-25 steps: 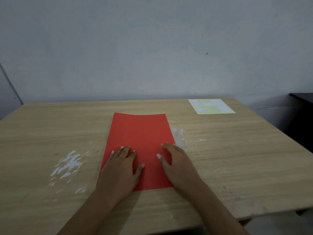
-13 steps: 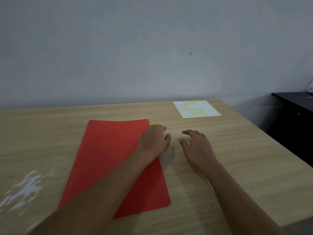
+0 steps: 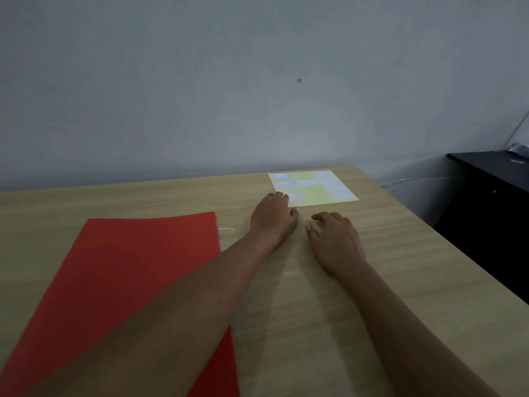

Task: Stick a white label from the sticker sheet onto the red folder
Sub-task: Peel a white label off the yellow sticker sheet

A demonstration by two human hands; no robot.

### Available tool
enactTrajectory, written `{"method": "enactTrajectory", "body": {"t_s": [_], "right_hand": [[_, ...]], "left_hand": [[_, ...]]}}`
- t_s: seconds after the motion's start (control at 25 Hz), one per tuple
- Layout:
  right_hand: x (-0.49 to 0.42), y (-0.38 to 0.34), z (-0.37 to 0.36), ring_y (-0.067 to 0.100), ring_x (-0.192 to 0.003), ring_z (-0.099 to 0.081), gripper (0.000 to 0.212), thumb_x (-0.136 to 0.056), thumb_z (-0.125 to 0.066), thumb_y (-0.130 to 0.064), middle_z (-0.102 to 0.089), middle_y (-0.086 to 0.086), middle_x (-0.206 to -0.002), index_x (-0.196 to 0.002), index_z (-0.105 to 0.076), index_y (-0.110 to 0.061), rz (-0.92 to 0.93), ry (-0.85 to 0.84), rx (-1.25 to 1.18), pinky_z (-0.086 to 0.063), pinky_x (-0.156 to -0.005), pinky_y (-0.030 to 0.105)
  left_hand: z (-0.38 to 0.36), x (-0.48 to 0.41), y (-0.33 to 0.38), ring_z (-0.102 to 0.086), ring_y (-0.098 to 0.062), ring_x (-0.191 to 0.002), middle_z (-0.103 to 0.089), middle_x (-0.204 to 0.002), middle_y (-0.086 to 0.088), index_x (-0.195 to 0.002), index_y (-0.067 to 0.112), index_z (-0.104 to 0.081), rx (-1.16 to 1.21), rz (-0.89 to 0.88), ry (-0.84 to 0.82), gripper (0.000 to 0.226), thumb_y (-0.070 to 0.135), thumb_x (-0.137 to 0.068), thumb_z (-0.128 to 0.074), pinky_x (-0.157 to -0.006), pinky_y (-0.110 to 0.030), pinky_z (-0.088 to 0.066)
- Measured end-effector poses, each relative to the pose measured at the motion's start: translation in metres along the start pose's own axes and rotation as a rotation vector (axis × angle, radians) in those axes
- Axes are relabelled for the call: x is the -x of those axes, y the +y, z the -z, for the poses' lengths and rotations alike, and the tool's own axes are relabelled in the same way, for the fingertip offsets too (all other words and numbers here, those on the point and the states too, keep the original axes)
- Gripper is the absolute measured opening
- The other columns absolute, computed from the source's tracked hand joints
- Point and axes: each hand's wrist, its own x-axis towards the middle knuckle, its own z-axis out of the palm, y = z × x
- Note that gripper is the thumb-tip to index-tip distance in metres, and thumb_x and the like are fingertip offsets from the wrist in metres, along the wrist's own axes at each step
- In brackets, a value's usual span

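Observation:
The red folder lies flat on the wooden table, at the left of the view. A yellow sticker sheet with several white labels lies at the far right corner of the table. My left hand reaches across, its fingertips touching the sheet's near left corner, and holds nothing. My right hand rests on the table just short of the sheet, fingers loosely spread, also holding nothing. My left forearm crosses over the folder's right edge.
A grey wall stands right behind the table. A black cabinet sits to the right of the table, beyond its right edge. Faint white smears mark the wood between the folder and my hands.
Both hands left the red folder and moved to the far right, toward the sticker sheet. My view turned right, so the folder now sits at the left.

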Motion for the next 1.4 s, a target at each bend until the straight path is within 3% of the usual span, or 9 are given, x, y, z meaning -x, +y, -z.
{"method": "enactTrajectory", "body": {"t_s": [0.16,0.28,0.44,0.56,0.68,0.88,1.12,1.28,1.4], "right_hand": [[-0.019,0.013,-0.002,0.025,-0.116,-0.053,0.038,-0.093,-0.052,-0.041,-0.062,0.002,-0.124,-0.124,-0.062,-0.022,0.001,0.033,0.022,-0.043,-0.096,0.040],[-0.036,0.022,-0.008,0.024,-0.117,-0.051,0.036,-0.093,-0.051,-0.040,-0.062,0.001,-0.124,-0.123,-0.062,-0.023,-0.031,0.048,0.034,-0.041,-0.097,0.041],[-0.054,0.029,-0.010,0.027,-0.120,-0.050,0.037,-0.092,-0.051,-0.039,-0.061,0.004,-0.126,-0.123,-0.062,-0.022,-0.066,0.066,0.049,-0.039,-0.099,0.042],[-0.066,0.037,-0.009,0.028,-0.122,-0.049,0.038,-0.091,-0.054,-0.039,-0.057,0.006,-0.131,-0.124,-0.060,-0.020,-0.112,0.107,0.021,-0.039,-0.100,0.042],[-0.073,0.048,-0.011,0.029,-0.125,-0.048,0.044,-0.092,-0.056,-0.039,-0.054,0.007,-0.137,-0.130,-0.057,-0.019,-0.153,0.107,-0.035,-0.038,-0.102,0.042],[-0.061,0.041,-0.020,0.024,-0.141,-0.037,0.056,-0.092,-0.055,-0.045,-0.046,0.005,-0.152,-0.143,-0.051,-0.021,-0.079,-0.015,-0.041,-0.030,-0.115,0.038],[-0.014,0.019,-0.010,0.020,-0.139,-0.042,0.054,-0.089,-0.059,-0.048,-0.049,0.001,-0.149,-0.137,-0.058,-0.023,-0.054,-0.040,-0.043,-0.034,-0.111,0.034],[0.032,0.006,0.004,0.022,-0.130,-0.047,0.051,-0.088,-0.061,-0.047,-0.053,-0.002,-0.142,-0.132,-0.059,-0.023,-0.049,-0.033,-0.030,-0.039,-0.104,0.036],[0.061,-0.002,0.011,0.023,-0.128,-0.047,0.049,-0.088,-0.060,-0.049,-0.051,-0.002,-0.141,-0.131,-0.057,-0.025,-0.059,-0.041,-0.005,-0.041,-0.102,0.038]], "left_hand": [[-0.011,-0.018,0.003,-0.045,-0.028,-0.129,-0.056,-0.134,-0.009,-0.125,0.006,-0.057,0.014,0.011,0.008,0.049,0.040,-0.096,-0.039,-0.101,-0.041,-0.040],[-0.019,-0.029,0.007,-0.055,-0.029,-0.109,-0.064,-0.112,-0.009,-0.104,0.006,-0.064,-0.008,0.043,0.046,0.044,0.039,-0.097,-0.037,-0.089,-0.041,-0.046],[-0.018,-0.028,0.006,-0.058,-0.031,-0.100,-0.066,-0.100,-0.012,-0.095,0.006,-0.062,0.004,0.118,0.083,0.034,0.036,-0.094,-0.047,-0.079,-0.039,-0.047],[-0.014,-0.023,-0.001,-0.057,-0.029,-0.106,-0.067,-0.104,-0.009,-0.099,0.007,-0.063,0.058,0.136,0.069,0.033,0.037,-0.091,-0.052,-0.081,-0.038,-0.048],[-0.006,-0.014,-0.009,-0.051,-0.024,-0.118,-0.068,-0.114,-0.002,-0.117,0.012,-0.062,0.127,0.131,0.047,0.040,0.038,-0.088,-0.058,-0.091,-0.036,-0.046],[0.015,0.014,-0.023,-0.053,-0.017,-0.121,-0.067,-0.121,0.005,-0.108,0.014,-0.074,0.123,0.066,-0.002,0.041,0.044,-0.081,-0.067,-0.097,-0.032,-0.045],[0.042,0.071,-0.036,-0.050,-0.013,-0.130,-0.068,-0.125,0.002,-0.106,0.013,-0.076,0.167,0.007,-0.017,0.048,0.050,-0.076,-0.074,-0.108,-0.029,-0.038],[0.056,0.114,-0.040,-0.063,-0.006,-0.110,-0.071,-0.119,0.004,-0.102,0.016,-0.078,0.170,-0.047,-0.023,0.043,0.051,-0.077,-0.073,-0.090,-0.015,-0.042],[0.064,0.138,-0.038,-0.066,-0.007,-0.103,-0.071,-0.117,0.005,-0.099,0.017,-0.078,0.189,-0.042,-0.029,0.042,0.049,-0.072,-0.076,-0.092,-0.023,-0.049]]}}
